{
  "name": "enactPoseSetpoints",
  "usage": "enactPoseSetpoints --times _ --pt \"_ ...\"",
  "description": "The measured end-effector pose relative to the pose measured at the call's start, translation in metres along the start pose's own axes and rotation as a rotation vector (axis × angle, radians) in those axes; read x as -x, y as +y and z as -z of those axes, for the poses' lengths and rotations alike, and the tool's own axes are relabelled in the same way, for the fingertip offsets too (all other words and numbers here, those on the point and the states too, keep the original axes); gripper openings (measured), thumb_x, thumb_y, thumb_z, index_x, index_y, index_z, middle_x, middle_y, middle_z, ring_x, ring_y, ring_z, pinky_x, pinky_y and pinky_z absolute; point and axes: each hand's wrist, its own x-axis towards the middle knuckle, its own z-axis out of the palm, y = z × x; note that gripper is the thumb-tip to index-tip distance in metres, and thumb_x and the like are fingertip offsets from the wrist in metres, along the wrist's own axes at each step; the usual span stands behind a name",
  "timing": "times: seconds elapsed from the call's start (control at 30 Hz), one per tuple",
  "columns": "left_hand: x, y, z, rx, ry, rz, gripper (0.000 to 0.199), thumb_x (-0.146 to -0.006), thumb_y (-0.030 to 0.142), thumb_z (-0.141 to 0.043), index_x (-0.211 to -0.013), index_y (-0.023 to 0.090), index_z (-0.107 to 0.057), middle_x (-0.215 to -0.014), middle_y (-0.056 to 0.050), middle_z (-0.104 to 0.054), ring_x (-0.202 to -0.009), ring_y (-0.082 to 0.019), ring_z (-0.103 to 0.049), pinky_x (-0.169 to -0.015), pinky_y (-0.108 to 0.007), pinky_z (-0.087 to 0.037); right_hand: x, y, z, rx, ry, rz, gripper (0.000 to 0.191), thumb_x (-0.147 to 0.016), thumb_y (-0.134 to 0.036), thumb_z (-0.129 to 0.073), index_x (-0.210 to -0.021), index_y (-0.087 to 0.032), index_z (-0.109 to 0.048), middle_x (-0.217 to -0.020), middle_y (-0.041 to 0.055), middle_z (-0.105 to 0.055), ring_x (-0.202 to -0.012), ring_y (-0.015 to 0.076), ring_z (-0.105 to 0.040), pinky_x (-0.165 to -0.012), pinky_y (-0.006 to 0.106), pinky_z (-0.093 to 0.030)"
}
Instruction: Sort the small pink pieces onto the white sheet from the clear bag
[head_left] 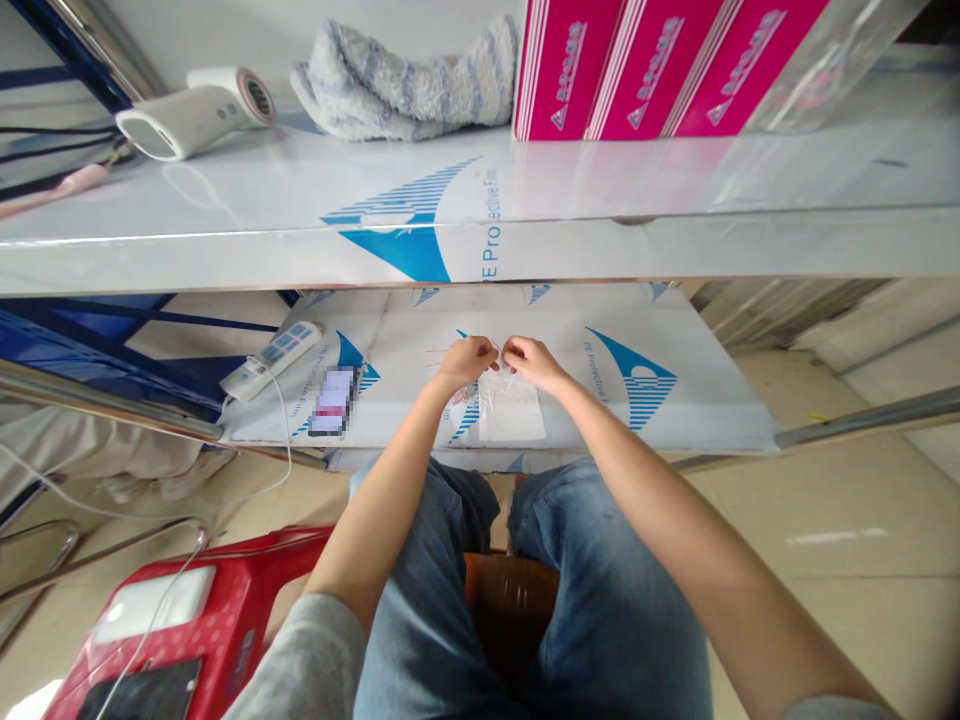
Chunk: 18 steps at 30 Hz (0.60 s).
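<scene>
Close together over the lower table surface (405, 400), my left hand (469, 360) and my right hand (531, 362) pinch something small between their fingertips; it is too small to make out. Both hands have their fingers closed. Just below my right hand lies a white sheet with clear plastic (514, 412) on it. Beside my left hand is a small pinkish item (459, 397), partly hidden. Thin reddish strands (436, 352) lie left of my left hand.
A phone (334, 400) and a power strip (274, 360) with a white cable lie at the left. The raised shelf (262, 255) holds a white device (195, 115), a fluffy cloth (412, 80) and pink boxes (637, 70). A red stool (225, 620) stands lower left.
</scene>
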Motion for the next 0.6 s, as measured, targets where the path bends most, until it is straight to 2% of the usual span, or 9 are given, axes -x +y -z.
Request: enactPoseSetpoints --times 0.1,0.23,0.33,0.4,0.5,0.6 --pt "0.001 0.004 -0.003 -0.146 0.017 0.039 0.016 -0.073 0.02 -0.047 -0.066 0.016 -0.061 -0.063 -0.002 -0.067 -0.064 -0.013 -0.06 -0.064 -0.022 -0.043 0.0 -0.003 0.0 0.316 0.049 -0.012 0.013 -0.078 -0.027 -0.049 -0.077 -0.021 -0.06 -0.073 0.0032 -0.065 -0.066 0.0157 -0.057 -0.057 0.024 -0.034" --pt "0.002 0.007 -0.004 -0.205 0.014 0.067 0.02 -0.072 0.025 -0.048 -0.061 0.016 -0.062 -0.062 -0.003 -0.067 -0.063 -0.014 -0.059 -0.063 -0.023 -0.042 0.001 -0.002 0.002 0.525 0.12 -0.067 0.015 -0.08 -0.028 -0.049 -0.085 -0.022 -0.062 -0.081 0.0057 -0.068 -0.071 0.0181 -0.06 -0.058 0.025 -0.034" --pt "0.003 0.007 -0.003 -0.237 0.029 0.13 0.022 -0.072 0.028 -0.049 -0.058 0.016 -0.062 -0.058 -0.004 -0.065 -0.064 -0.015 -0.059 -0.062 -0.024 -0.041 0.001 -0.001 0.003 0.588 0.151 -0.09 0.016 -0.081 -0.028 -0.048 -0.086 -0.022 -0.063 -0.083 0.0066 -0.068 -0.074 0.019 -0.06 -0.061 0.026 -0.035" --pt "0.003 0.006 -0.002 -0.24 0.0 0.15 0.024 -0.071 0.029 -0.049 -0.054 0.016 -0.061 -0.054 -0.004 -0.063 -0.062 -0.016 -0.058 -0.061 -0.024 -0.041 0.001 -0.002 0.003 0.61 0.155 -0.07 0.016 -0.082 -0.028 -0.048 -0.085 -0.023 -0.063 -0.084 0.0064 -0.068 -0.076 0.0191 -0.06 -0.062 0.026 -0.036" --pt "0.001 0.0 -0.001 -0.14 -0.042 0.133 0.028 -0.072 0.029 -0.047 -0.051 0.016 -0.06 -0.053 -0.004 -0.062 -0.057 -0.014 -0.057 -0.059 -0.024 -0.041 0.002 -0.004 0.003 0.571 0.137 -0.02 0.016 -0.08 -0.025 -0.051 -0.092 -0.025 -0.061 -0.084 0.003 -0.068 -0.074 0.0182 -0.06 -0.061 0.026 -0.036" --pt "-0.002 -0.008 -0.001 -0.021 -0.027 0.133 0.03 -0.074 0.03 -0.044 -0.052 0.015 -0.059 -0.054 -0.004 -0.062 -0.054 -0.013 -0.056 -0.057 -0.023 -0.041 0.003 -0.009 0.002 0.485 0.121 0.061 0.022 -0.078 -0.018 -0.051 -0.096 -0.026 -0.06 -0.089 0.0001 -0.067 -0.076 0.0166 -0.058 -0.062 0.025 -0.037"
